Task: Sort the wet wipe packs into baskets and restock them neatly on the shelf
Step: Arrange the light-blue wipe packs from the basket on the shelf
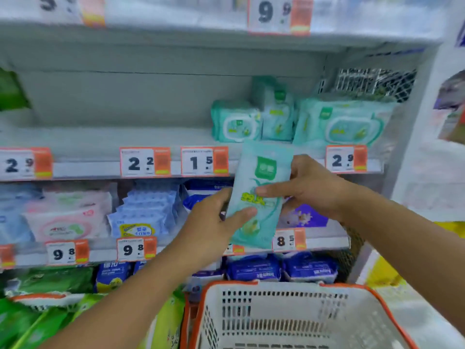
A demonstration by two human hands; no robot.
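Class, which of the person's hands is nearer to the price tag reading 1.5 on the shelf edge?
Left. The left hand grips the mint-green wet wipe pack just below the white-and-orange 1.5 price tag; the right hand holds the pack's other side, farther right.

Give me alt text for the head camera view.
Both hands, left hand and right hand, hold a teal wet wipe pack upright before a shop shelf of similar packs, above a white basket.

- The white basket is cut off by the bottom edge.
- Behind the held wet wipe pack, a price tag is mostly hidden.
- Small print on that pack is blurred, unreadable.
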